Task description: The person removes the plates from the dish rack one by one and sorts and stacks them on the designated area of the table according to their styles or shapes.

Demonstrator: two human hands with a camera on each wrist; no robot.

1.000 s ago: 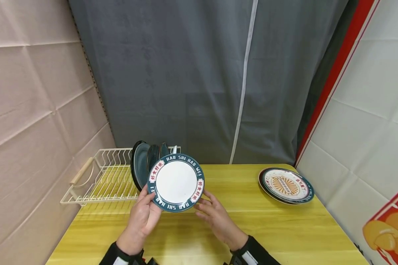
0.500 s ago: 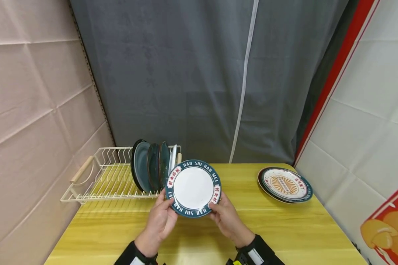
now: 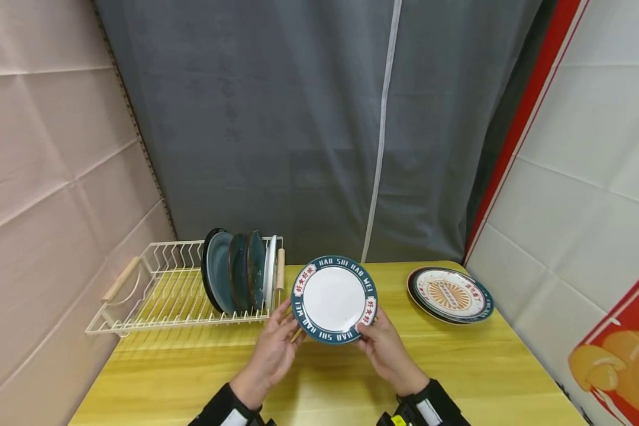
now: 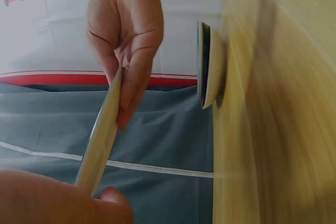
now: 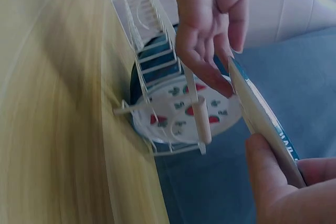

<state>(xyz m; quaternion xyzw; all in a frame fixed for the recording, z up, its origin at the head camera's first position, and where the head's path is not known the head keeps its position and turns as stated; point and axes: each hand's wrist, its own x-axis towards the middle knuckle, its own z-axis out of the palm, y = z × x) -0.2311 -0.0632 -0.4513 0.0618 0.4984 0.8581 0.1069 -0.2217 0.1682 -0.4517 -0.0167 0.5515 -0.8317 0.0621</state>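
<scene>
A plate with a white centre and a dark teal lettered rim is raised over the table, its face tilted toward the head camera. My right hand pinches its right edge, thumb on the front and fingers behind. At the left edge, my left hand has loosely extended fingers near or touching the rim, not gripping it. In the right wrist view, the left hand's fingertips lie by the plate's far edge, with the thumb apart. The left wrist view shows the plate edge-on.
A cream wire dish rack stands at the left, with several plates upright at its right end. A stack of plates lies on the right of the wooden table. A grey curtain hangs behind.
Both hands and the plate have moved right, away from the rack. My right hand has taken hold of the plate's right edge, while my left hand has loosened its grip.
</scene>
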